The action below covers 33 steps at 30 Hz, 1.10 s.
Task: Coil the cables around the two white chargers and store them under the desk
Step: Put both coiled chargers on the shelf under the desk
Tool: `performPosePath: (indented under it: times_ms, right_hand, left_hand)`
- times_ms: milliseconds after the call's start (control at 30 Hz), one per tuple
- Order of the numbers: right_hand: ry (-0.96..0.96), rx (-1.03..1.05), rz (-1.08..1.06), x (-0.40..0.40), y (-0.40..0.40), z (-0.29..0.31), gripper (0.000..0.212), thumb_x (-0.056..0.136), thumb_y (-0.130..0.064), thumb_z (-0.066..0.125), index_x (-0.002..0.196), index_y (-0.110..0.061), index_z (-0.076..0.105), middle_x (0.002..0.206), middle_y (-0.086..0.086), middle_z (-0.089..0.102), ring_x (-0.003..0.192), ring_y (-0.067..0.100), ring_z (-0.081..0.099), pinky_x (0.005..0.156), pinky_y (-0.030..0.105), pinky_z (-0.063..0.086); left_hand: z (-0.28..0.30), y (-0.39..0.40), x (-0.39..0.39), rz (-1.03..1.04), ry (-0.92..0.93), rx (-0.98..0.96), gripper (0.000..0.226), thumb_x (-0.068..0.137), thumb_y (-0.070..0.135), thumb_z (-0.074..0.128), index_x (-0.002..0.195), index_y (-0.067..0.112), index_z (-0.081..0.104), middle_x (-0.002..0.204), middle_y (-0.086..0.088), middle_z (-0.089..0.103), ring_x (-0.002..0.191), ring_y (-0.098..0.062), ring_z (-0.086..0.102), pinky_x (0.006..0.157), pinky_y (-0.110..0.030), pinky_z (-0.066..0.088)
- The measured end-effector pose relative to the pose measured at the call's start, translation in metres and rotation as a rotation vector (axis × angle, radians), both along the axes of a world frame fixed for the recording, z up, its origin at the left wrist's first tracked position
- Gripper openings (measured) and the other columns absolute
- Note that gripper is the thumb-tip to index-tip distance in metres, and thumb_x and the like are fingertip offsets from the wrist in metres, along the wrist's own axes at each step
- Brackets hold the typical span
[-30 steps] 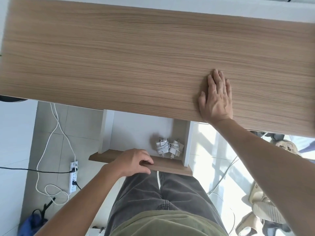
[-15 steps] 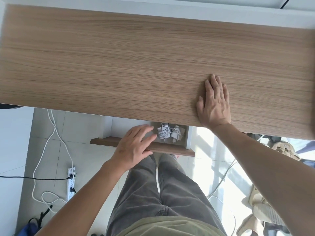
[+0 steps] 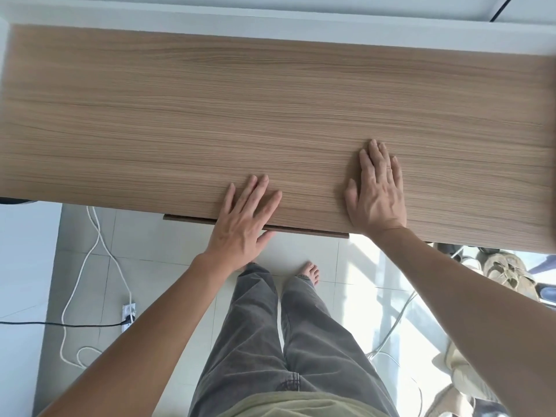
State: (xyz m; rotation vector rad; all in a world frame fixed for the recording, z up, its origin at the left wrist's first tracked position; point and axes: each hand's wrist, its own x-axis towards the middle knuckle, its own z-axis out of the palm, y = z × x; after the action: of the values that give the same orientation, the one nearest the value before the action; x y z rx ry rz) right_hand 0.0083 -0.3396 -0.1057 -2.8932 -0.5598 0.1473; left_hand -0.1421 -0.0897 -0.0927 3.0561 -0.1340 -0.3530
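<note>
The two white chargers are not seen anywhere; only the thin dark front edge of the drawer (image 3: 307,231) is shown, tucked under the near edge of the desk (image 3: 270,115), so they are judged to be shut away inside it. At about six o'clock from the desk's middle, the left hand (image 3: 244,219) is laid flat across that edge, fingers spread, nothing gripped, its thumb below the drawer front. At three o'clock from it, the right hand (image 3: 377,191) is pressed flat on the desktop, fingers nearly together, also empty. The closing push looks all but finished. To finish it well, the drawer front should be pressed squarely until flush while the desk is steadied from above. Off at eight o'clock, a power strip (image 3: 128,315) and loose white cord (image 3: 99,236) are left on the floor.
</note>
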Motion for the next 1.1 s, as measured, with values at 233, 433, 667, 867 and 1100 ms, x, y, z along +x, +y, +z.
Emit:
performPosePath:
  times_ms: [233,433,667,867,1100]
  right_hand:
    - [0.002,0.002,-0.003,0.000,0.000,0.000,0.065,0.099,-0.032,0.042,0.156,-0.004,0.030,0.169,0.012,0.016,0.158,0.024,0.009,0.129,0.044,0.007]
    - [0.003,0.011,0.004,0.001,-0.001,-0.001,0.064,0.099,-0.033,0.041,0.156,-0.004,0.031,0.169,0.013,0.016,0.158,0.024,0.009,0.129,0.045,0.007]
    - [0.008,0.010,0.002,0.002,-0.001,-0.002,0.066,0.098,-0.034,0.040,0.156,-0.004,0.030,0.169,0.013,0.015,0.158,0.023,0.008,0.129,0.044,0.006]
    - [-0.008,0.025,0.011,0.002,-0.001,-0.003,0.064,0.098,-0.032,0.041,0.155,-0.003,0.032,0.169,0.013,0.018,0.158,0.024,0.010,0.129,0.045,0.008]
    - [-0.013,0.033,0.009,0.002,-0.001,-0.003,0.064,0.098,-0.032,0.043,0.154,-0.002,0.034,0.168,0.013,0.021,0.158,0.024,0.012,0.129,0.046,0.010]
  left_hand:
    - [-0.004,-0.004,0.002,0.041,-0.063,-0.047,0.082,0.093,0.048,0.065,0.162,0.023,0.027,0.171,-0.013,0.017,0.159,-0.031,0.016,0.125,-0.058,0.016]
    - [-0.004,0.028,0.033,0.007,0.050,-0.018,0.116,0.083,0.089,0.036,0.164,0.012,0.004,0.172,-0.013,-0.004,0.160,-0.027,-0.002,0.129,-0.054,0.004]
    - [-0.015,0.037,0.056,0.198,-0.051,-0.040,0.080,0.104,0.063,0.024,0.163,0.011,0.009,0.173,-0.009,0.003,0.160,-0.024,0.003,0.129,-0.053,0.009]
    - [-0.016,0.036,0.084,0.444,-0.096,-0.020,0.066,0.108,0.049,0.018,0.163,0.012,0.015,0.173,-0.005,0.008,0.160,-0.021,0.006,0.129,-0.049,0.006]
    - [-0.019,0.038,0.084,0.454,-0.115,-0.049,0.058,0.109,0.039,0.018,0.162,0.016,0.020,0.173,0.000,0.012,0.160,-0.017,0.008,0.129,-0.049,0.009]
